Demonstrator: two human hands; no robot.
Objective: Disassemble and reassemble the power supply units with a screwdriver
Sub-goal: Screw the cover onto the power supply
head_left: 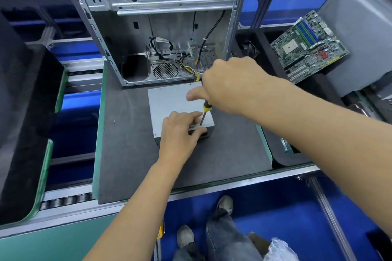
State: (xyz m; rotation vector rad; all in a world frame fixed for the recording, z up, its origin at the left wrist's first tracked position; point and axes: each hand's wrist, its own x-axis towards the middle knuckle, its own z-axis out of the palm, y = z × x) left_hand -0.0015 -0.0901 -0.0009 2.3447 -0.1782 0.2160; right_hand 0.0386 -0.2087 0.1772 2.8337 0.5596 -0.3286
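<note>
The power supply unit [169,104], a plain grey metal box, lies flat on the dark surface [131,154], just in front of the open computer case [161,27], and yellow wires [196,75] run from its far edge back into that case. On the unit's near right corner stands the screwdriver [205,112], nearly upright, its tip planted on the top plate close to the edge. The right hand [229,85] has its grip wrapped around the yellow-and-black handle from above, thumb stretched out over the unit's top. The left hand [180,133] rests on that same near corner: its fingers are spread flat on the top plate right beside the screwdriver shaft, and the thumb is hooked down over the unit's front face, so it braces the box rather than closing around anything. A second power supply [165,65] with a round mesh grille sits inside the case, beyond the unit. To the right of the unit, well apart, a green motherboard [307,46] lies tilted in a dark tray [267,38].
</note>
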